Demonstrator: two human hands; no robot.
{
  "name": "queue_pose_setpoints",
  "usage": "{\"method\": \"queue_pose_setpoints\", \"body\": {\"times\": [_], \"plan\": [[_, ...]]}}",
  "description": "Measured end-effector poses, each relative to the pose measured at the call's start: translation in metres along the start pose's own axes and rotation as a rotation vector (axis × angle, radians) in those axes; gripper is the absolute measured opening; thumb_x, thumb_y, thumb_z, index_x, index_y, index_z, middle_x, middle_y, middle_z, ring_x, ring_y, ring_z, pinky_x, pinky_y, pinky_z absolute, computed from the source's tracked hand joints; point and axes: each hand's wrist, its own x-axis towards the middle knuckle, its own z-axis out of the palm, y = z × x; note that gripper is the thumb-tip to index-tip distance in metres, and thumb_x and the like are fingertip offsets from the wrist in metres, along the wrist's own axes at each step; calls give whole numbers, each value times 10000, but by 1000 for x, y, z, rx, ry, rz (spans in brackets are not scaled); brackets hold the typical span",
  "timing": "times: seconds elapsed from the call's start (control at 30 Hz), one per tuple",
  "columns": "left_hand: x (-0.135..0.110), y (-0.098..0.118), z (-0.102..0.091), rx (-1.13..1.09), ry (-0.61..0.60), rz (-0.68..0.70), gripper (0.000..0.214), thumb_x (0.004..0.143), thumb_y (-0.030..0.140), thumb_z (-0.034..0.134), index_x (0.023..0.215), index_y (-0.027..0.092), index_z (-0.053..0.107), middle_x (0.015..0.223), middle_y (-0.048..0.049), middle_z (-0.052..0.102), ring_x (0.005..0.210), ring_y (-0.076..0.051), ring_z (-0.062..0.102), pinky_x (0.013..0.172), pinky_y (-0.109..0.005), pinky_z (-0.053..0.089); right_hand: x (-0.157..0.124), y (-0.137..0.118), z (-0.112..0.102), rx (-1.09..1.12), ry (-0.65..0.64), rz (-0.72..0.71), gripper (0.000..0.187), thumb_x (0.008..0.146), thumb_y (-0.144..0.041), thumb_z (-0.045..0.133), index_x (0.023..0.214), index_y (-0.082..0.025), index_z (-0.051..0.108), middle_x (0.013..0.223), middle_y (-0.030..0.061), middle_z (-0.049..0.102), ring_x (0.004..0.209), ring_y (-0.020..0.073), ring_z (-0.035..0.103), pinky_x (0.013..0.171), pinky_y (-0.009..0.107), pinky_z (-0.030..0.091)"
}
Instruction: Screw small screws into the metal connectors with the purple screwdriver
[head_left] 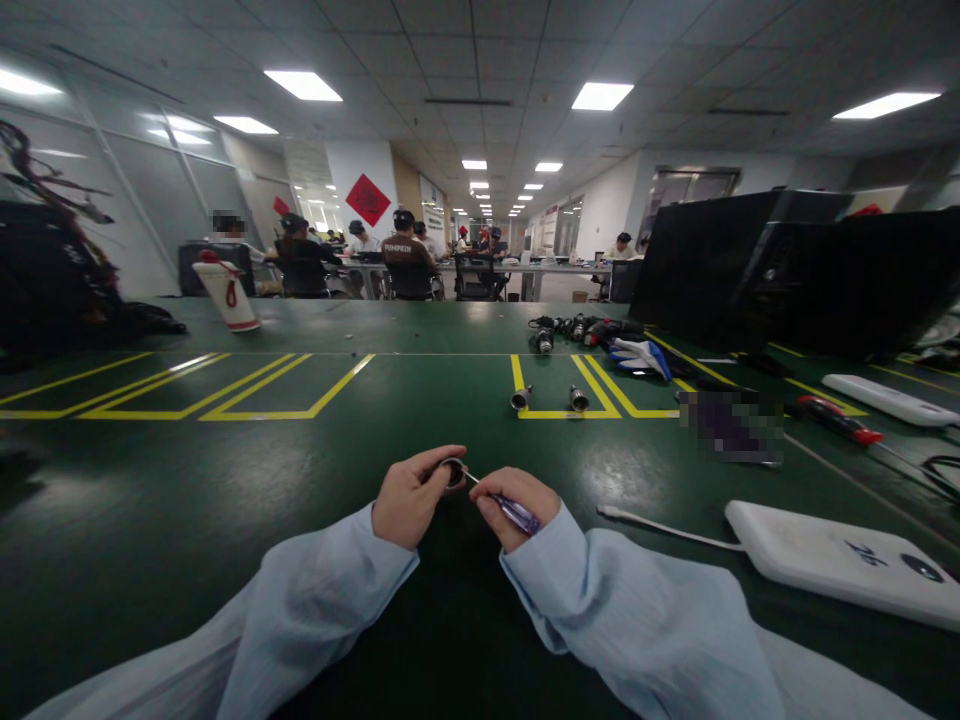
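Note:
My left hand (409, 498) is closed around a small round metal fitting (454, 474), its ring-shaped opening turned toward my right hand. Between the thumb and fingers of my right hand (517, 503) is a screwdriver with a clear purple handle (517, 514). Its thin shaft points left and its tip is at the fitting's rim; whether it sits inside cannot be made out. Two similar metal fittings lie farther off on the green table (420, 390), one near a yellow tape line (520, 400) and one inside the taped box (578, 399).
At right lie a white power bank (840, 560) with a cable, a red-black screwdriver (840, 420) and a blurred-out phone-like object (731, 428). Farther back are a glove (639, 358), dark metal parts (541, 341) and black monitors (705, 265). A white cup (229, 295) stands back left.

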Motion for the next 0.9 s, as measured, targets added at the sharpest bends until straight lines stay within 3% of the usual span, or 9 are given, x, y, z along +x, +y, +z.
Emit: {"method": "queue_pose_setpoints", "body": {"times": [0.4, 0.9], "plan": [[-3, -2, 5, 39, -7, 40, 244, 617, 170, 531, 813, 119, 668, 681, -37, 676, 679, -165, 637, 701, -285, 534, 0, -6, -8, 6, -24, 28, 151, 780, -248, 472, 718, -182, 594, 698, 46, 634, 660, 131, 573, 658, 262, 440], [-2, -6, 4, 100, 13, 79, 323, 598, 140, 554, 899, 105, 667, 792, -65, 692, 764, -189, 639, 781, -313, 505, -2, -11, -9, -29, -38, 51, 147, 769, -236, 472, 690, -187, 586, 664, 37, 626, 638, 128, 573, 653, 253, 448]]}}
